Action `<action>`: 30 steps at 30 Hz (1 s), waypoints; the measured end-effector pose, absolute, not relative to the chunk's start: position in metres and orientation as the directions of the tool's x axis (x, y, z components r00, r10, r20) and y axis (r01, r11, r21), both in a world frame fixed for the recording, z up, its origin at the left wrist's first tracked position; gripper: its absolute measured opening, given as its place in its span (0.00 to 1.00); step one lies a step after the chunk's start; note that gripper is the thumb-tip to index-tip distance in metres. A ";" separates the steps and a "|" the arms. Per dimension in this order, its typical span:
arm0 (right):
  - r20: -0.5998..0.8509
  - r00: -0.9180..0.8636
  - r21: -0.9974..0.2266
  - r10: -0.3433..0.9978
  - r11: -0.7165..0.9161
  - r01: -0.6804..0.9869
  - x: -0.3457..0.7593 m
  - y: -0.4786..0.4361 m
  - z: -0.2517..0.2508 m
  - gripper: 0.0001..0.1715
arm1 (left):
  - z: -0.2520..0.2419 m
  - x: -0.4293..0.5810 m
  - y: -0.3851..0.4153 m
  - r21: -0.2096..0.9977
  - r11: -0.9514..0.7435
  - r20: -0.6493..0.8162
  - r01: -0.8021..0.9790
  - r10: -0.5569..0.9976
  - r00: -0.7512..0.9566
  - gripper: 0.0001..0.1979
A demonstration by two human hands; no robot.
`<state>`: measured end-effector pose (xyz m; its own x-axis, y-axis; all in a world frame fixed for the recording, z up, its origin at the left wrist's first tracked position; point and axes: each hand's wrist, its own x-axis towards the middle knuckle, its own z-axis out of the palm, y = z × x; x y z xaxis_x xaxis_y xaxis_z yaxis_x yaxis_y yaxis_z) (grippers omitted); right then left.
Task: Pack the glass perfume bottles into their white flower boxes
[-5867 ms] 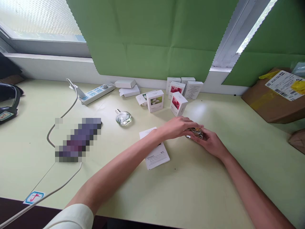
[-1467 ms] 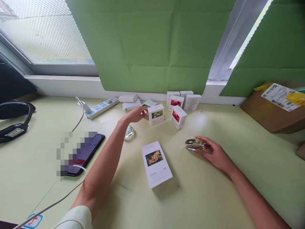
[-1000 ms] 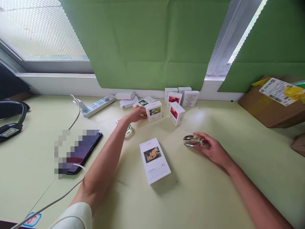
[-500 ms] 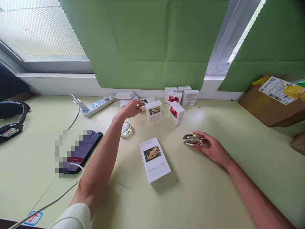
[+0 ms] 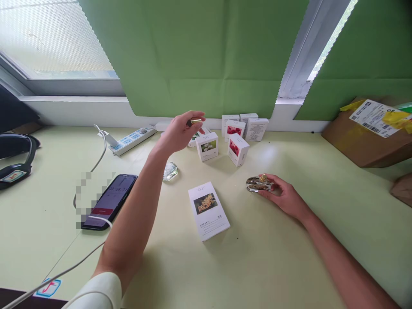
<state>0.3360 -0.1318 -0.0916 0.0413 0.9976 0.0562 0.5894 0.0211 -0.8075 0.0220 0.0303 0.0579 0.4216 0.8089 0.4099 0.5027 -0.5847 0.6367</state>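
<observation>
My left hand point(image 5: 179, 134) is raised above the table and pinches a small gold cap point(image 5: 195, 122) between thumb and fingers. It hovers over a small white box with a white-flower picture point(image 5: 207, 146). My right hand point(image 5: 283, 195) rests on the table, its fingers holding a round glass perfume bottle point(image 5: 256, 183) with a gold neck, lying on its side. A flat white box with an orange-flower picture point(image 5: 208, 210) lies between my arms. A second clear round bottle point(image 5: 170, 171) sits beside my left forearm.
Several white boxes with red flower pictures point(image 5: 238, 149) stand near the wall. A power strip point(image 5: 130, 139) with a white cable, a phone point(image 5: 109, 201) and a black headset point(image 5: 13, 161) lie at the left. A cardboard parcel point(image 5: 370, 137) sits at the right.
My left hand left the bottle in my right hand, reached back to the boxes, took the gold cap there and has now lifted it. The right hand stayed on its bottle.
</observation>
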 end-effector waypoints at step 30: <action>0.062 0.013 -0.806 0.998 0.042 0.591 0.330 -0.131 -0.090 0.26 | -0.014 0.132 -0.044 0.886 -0.451 0.329 -0.105 0.455 0.827 0.14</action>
<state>0.3303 -0.1307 -0.0904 0.0130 0.9980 0.0619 0.5909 0.0423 -0.8057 0.1317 -0.0445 -0.0142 0.8273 0.4551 0.3294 -0.1045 -0.4514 0.8862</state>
